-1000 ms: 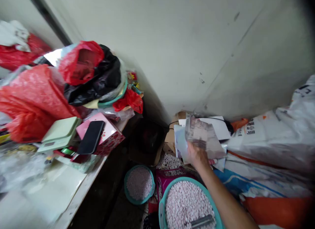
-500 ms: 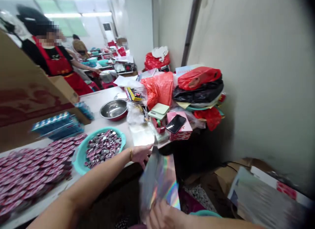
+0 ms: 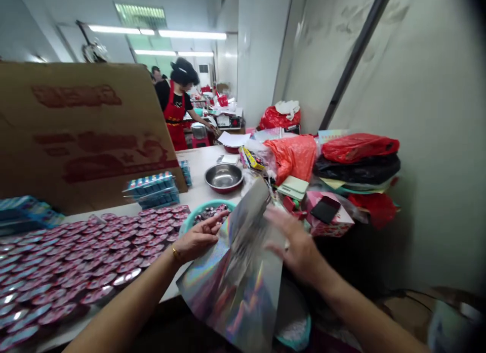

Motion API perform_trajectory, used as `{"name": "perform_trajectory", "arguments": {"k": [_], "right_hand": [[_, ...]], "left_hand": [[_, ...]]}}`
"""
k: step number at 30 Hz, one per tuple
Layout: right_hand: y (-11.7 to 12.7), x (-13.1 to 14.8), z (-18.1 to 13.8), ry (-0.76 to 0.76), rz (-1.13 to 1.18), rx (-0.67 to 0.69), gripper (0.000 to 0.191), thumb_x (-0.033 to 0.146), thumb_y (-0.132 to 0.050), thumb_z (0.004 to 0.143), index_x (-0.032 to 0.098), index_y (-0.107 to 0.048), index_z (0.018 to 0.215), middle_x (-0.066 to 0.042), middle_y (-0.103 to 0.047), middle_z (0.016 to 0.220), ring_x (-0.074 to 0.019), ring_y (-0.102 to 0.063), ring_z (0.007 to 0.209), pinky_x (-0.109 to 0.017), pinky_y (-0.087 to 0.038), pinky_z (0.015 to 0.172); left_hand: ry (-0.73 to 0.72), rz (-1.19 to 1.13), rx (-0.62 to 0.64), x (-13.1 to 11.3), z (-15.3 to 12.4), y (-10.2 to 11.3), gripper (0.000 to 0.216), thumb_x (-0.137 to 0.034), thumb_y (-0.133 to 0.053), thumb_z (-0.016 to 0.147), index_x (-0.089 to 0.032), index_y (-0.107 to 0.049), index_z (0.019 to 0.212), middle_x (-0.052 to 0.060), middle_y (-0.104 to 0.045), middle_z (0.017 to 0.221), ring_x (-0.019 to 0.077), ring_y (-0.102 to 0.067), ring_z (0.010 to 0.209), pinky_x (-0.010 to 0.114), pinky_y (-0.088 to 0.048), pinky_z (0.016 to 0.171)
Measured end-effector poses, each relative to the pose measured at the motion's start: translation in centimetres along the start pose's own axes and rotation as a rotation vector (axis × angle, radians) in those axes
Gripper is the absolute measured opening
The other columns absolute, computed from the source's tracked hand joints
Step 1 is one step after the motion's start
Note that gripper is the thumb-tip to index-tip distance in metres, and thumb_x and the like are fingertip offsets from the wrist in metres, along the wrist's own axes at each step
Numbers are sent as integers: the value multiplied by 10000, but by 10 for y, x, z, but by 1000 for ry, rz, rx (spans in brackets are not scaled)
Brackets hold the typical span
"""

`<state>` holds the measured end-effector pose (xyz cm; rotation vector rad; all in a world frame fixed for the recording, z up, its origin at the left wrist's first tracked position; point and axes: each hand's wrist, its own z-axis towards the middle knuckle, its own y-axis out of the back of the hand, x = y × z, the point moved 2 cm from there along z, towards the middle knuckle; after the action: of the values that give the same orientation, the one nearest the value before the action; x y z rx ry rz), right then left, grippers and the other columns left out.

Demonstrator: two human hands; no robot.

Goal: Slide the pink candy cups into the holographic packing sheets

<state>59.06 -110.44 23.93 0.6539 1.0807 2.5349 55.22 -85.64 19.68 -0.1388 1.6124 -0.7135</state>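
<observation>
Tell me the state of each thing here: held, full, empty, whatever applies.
Foil sheet: curled, gripped by left hand, right hand flat against it.
Steel bowl: upright, empty.
Teal basin: filled with round caps, partly hidden.
Phone: screen dark, lying on pink box.
Cardboard: standing upright.

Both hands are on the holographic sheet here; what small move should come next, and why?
Probably close the right hand on the holographic sheet at its right edge. Its fingers lie spread against the sheet, which curls up and hangs past the edge of the table, with the left hand only touching its other side, so the hold looks loose.
</observation>
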Motion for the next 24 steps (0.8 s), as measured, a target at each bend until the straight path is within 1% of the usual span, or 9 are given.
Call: {"name": "perform_trajectory", "arguments": {"k": [1,3,5,8,11,13,16,19,24], "right_hand": [[-3,-12,28,-120,40,-117,509,447,-476,810,207,-394,1251,-110,-457,1260,-224,-428,1143,-397,-355,940],[-23,-30,77,-255,162,-221,558,474,-522,769,213,-404,1248,-95,-481,1235,-227,-458,1107,-386,-381,908],[-53,-30,115,-291,308,-212,474,482,-551,740,192,-528,1115,-79,-586,1065,-216,-539,954,-349,-428,814],[-94,3,151,-284,531,-104,323,464,-512,768,164,-620,820,-27,-616,726,-158,-546,672,-269,-431,620],[-119,59,170,-219,581,41,290,422,-509,776,163,-620,707,3,-563,608,-123,-492,579,-229,-381,548],[-130,97,179,-139,563,154,266,390,-507,784,168,-625,697,10,-551,595,-114,-477,568,-219,-364,542],[-148,139,189,-12,553,330,267,353,-483,804,169,-614,662,13,-544,588,-106,-468,562,-212,-355,543],[-171,161,197,55,575,469,284,341,-461,817,164,-589,634,19,-517,559,-99,-445,539,-205,-340,520],[-199,167,209,166,606,585,275,342,-430,837,172,-575,677,32,-505,571,-95,-434,535,-204,-330,521]], "left_hand": [[-39,10,-6,-16,-15,9,712,-25,-572,657,-237,-357,1302,71,-547,1192,170,-542,1016,253,-385,861],[-94,27,-45,-39,-45,27,693,-51,-593,659,-232,-376,1292,64,-584,1126,161,-554,979,252,-381,854],[-117,54,-105,-51,-77,44,694,-81,-618,654,-224,-381,1290,60,-615,1037,153,-573,906,245,-395,809],[-120,84,-180,-61,-129,64,679,-134,-626,665,-229,-382,1291,63,-613,994,169,-577,866,265,-414,764],[-175,109,-285,-75,-170,73,603,-191,-593,717,-259,-389,1281,74,-583,1045,180,-564,896,279,-428,748],[-271,187,-430,-90,-185,75,567,-219,-570,752,-269,-378,1283,63,-581,1016,148,-561,849,253,-429,713],[-462,390,-691,-114,-194,78,602,-213,-597,742,-263,-359,1292,-1,-580,819,81,-526,707,200,-408,650],[-542,589,-863,-126,-201,82,485,-242,-601,736,-214,-484,1206,-28,-554,693,59,-474,600,184,-390,578],[-507,881,-1046,-120,-222,90,279,-266,-566,758,-162,-637,1007,58,-625,919,134,-552,823,242,-438,715]]}}
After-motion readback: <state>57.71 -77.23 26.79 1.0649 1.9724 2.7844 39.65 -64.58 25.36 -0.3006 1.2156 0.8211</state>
